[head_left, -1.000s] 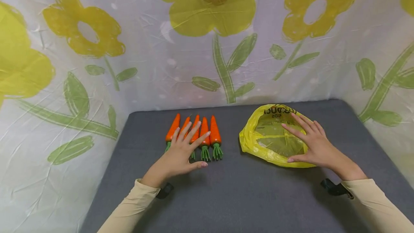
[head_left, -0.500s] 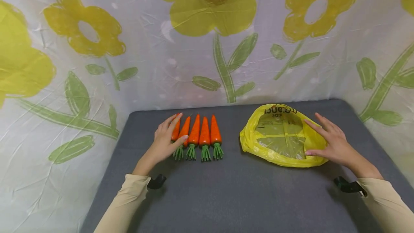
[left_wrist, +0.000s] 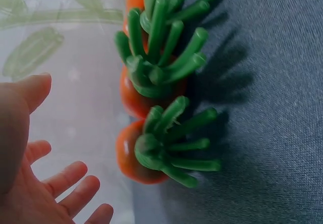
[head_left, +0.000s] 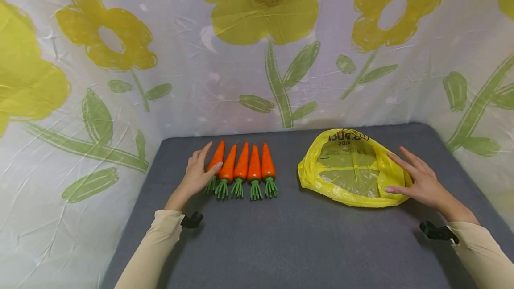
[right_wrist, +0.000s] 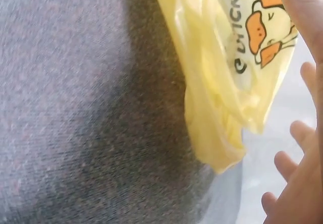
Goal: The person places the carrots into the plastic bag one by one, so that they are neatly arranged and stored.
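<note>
Several orange toy carrots [head_left: 241, 166] with green tops lie side by side on the grey table [head_left: 281, 244], tips pointing away. My left hand [head_left: 199, 169] lies just left of the row, fingers straight, thumb against the leftmost carrot. In the left wrist view the green tops [left_wrist: 161, 143] fill the centre and my open left hand [left_wrist: 35, 183] is at lower left. A crumpled yellow plastic bag [head_left: 349, 171] lies flat to the right. My right hand [head_left: 413, 179] rests at its right edge, fingers spread. The right wrist view shows the bag [right_wrist: 222, 72] with a duck print.
A white sheet printed with yellow flowers [head_left: 265, 8] hangs around the back and both sides of the table. Bare grey surface stretches in front of the carrots and bag, and a gap separates them. Black wrist mounts [head_left: 192, 220] sit under both sleeves.
My left hand has slid from on top of the carrots to their left side. My right hand has moved from the middle of the bag to its right edge.
</note>
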The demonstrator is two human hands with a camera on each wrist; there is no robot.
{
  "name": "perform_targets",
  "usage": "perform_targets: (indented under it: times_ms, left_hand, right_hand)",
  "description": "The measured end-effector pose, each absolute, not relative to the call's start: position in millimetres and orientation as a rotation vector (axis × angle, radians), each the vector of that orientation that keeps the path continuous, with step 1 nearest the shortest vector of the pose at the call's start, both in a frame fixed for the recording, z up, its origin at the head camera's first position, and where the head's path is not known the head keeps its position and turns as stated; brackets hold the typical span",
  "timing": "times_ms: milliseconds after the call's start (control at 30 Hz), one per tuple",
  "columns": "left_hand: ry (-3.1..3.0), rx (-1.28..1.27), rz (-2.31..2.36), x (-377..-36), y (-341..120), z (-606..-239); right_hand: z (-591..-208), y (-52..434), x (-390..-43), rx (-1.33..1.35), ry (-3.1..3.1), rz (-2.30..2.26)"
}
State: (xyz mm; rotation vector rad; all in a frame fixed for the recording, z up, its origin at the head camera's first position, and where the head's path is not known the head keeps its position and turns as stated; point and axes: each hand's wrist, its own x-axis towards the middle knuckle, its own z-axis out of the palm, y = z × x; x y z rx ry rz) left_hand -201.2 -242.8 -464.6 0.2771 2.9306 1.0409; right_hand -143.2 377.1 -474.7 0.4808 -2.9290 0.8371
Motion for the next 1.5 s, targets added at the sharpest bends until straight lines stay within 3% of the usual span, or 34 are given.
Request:
perform_targets:
  times_ms: [1500]
  left_hand:
    - [2.815, 0.144, 0.946, -216, -258, -500]
  right_hand:
    - [-510, 389, -147, 0.274, -3.165, 0.879]
